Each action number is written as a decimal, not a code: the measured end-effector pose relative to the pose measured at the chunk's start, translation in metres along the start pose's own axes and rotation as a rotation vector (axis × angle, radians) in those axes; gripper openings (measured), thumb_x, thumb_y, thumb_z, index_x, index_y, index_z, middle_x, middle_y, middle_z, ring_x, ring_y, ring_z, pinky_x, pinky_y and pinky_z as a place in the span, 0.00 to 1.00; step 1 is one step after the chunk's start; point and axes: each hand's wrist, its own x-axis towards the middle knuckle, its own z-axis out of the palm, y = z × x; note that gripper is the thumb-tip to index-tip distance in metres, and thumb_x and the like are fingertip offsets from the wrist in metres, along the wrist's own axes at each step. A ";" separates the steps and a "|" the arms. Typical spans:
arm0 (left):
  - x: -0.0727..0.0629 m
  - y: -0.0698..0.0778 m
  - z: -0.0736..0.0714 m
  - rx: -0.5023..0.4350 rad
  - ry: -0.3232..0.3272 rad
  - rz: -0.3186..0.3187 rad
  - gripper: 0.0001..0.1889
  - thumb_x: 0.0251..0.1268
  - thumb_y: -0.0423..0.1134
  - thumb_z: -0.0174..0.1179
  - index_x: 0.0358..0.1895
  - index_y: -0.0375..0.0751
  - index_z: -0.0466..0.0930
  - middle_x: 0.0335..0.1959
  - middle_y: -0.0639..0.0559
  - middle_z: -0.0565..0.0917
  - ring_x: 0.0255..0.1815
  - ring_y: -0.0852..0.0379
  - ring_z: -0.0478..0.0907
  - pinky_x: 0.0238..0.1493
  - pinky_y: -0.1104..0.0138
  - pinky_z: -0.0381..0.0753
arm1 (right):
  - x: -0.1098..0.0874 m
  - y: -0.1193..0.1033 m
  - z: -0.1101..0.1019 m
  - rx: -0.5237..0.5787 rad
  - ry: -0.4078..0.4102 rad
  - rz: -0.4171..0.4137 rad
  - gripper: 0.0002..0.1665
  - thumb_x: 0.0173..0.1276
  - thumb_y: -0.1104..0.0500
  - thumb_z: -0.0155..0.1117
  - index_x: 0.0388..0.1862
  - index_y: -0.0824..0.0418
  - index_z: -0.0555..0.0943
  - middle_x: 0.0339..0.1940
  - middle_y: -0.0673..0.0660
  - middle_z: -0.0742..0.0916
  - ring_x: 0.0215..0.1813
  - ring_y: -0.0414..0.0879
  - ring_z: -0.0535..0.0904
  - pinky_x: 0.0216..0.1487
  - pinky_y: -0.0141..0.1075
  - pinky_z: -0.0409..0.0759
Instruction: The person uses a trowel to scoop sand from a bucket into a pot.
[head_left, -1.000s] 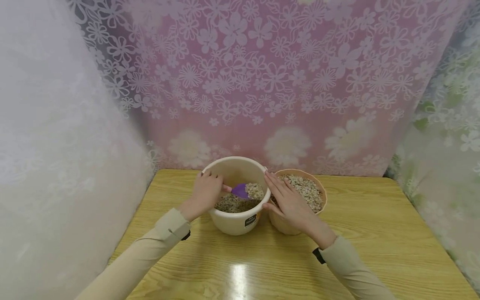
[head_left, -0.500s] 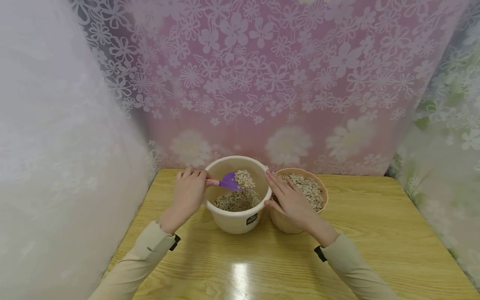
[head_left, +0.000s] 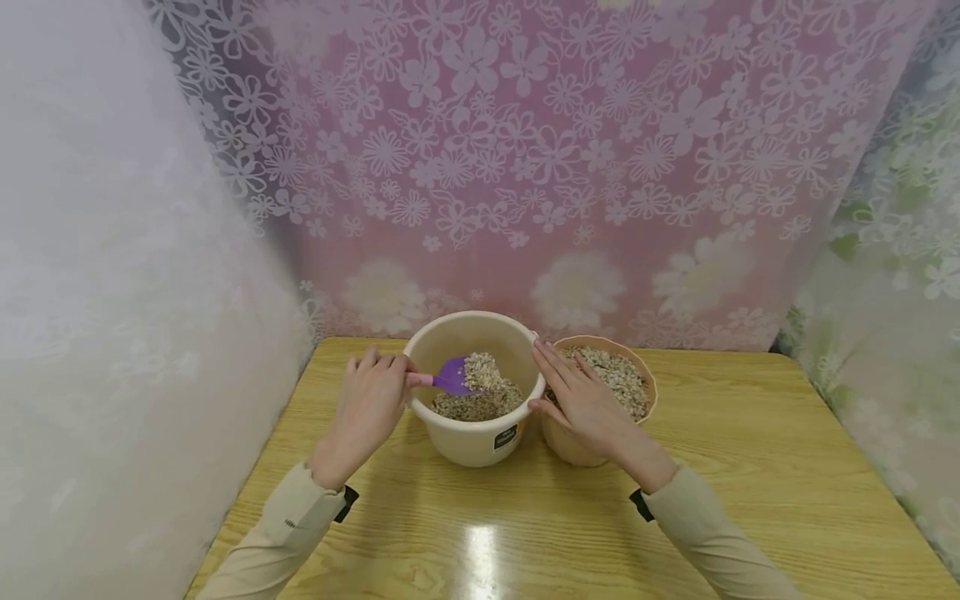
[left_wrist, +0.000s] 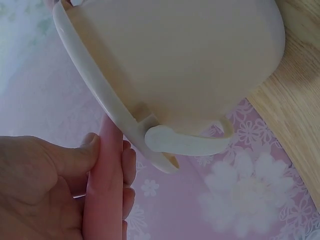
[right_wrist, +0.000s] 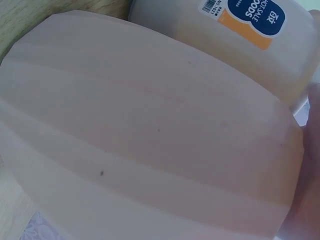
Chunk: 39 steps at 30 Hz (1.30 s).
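Two-handed scooping at a wooden table (head_left: 720, 508), seen from beside the worker. The cream bucket (head_left: 472, 447) stands toward the far edge of the table, and a peach pot (head_left: 573, 450) sits just to its right; whether their walls touch cannot be told. Such closeness probably keeps both within easy reach. The left hand (head_left: 369, 396) grips a small scoop (head_left: 452, 377) by its pink handle (left_wrist: 103, 185), the thumb laid along one side and the fingers curled round the other, a hold that seems suited to controlling the tilt. The handle crosses the bucket's left rim, so the purple blade lies inside, low over the loose grain (head_left: 468, 410). A heap of pale flakes (head_left: 482, 371) covers the blade's right end; the shallow angle presumably keeps most of it aboard. Contact between blade and grain below is unclear. The right hand (head_left: 585, 402) grasps nothing: its fingers lie extended against the bucket's right rim, across the left part of the pot. Set opposite the scoop, it likely braces the bucket against sideways push. More flakes (head_left: 618, 379) fill the pot close to its scalloped edge, partly hidden by that hand.
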 end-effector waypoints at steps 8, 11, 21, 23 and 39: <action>-0.005 -0.001 -0.002 0.012 0.017 0.007 0.04 0.67 0.37 0.68 0.38 0.40 0.84 0.35 0.47 0.87 0.35 0.48 0.74 0.41 0.56 0.68 | -0.008 0.002 -0.006 0.048 0.035 0.020 0.46 0.79 0.37 0.48 0.83 0.62 0.52 0.83 0.61 0.58 0.80 0.59 0.57 0.75 0.63 0.54; -0.005 -0.002 -0.002 0.004 0.019 0.004 0.05 0.67 0.38 0.68 0.38 0.40 0.84 0.34 0.47 0.87 0.35 0.48 0.73 0.41 0.56 0.68 | -0.017 0.011 -0.012 0.027 0.057 0.048 0.46 0.78 0.36 0.47 0.83 0.62 0.52 0.83 0.62 0.59 0.80 0.61 0.58 0.75 0.63 0.55; -0.003 -0.005 0.000 -0.015 -0.005 -0.041 0.08 0.71 0.42 0.64 0.38 0.42 0.85 0.34 0.48 0.88 0.33 0.49 0.72 0.43 0.54 0.68 | -0.062 0.049 -0.034 0.003 0.030 0.211 0.51 0.75 0.41 0.59 0.84 0.59 0.47 0.84 0.61 0.55 0.83 0.60 0.50 0.77 0.64 0.43; -0.003 -0.006 0.000 -0.014 -0.007 -0.044 0.07 0.71 0.42 0.64 0.38 0.42 0.85 0.34 0.48 0.88 0.34 0.49 0.72 0.43 0.54 0.68 | -0.073 0.055 -0.035 0.001 0.010 0.239 0.52 0.75 0.41 0.59 0.84 0.59 0.44 0.84 0.61 0.53 0.83 0.59 0.48 0.77 0.63 0.41; 0.023 0.005 -0.012 -0.039 -0.034 -0.010 0.11 0.74 0.46 0.59 0.40 0.42 0.83 0.36 0.48 0.87 0.38 0.47 0.75 0.41 0.56 0.64 | -0.098 0.074 -0.026 0.072 -0.058 0.296 0.53 0.77 0.38 0.55 0.84 0.60 0.40 0.84 0.66 0.52 0.83 0.60 0.45 0.77 0.63 0.41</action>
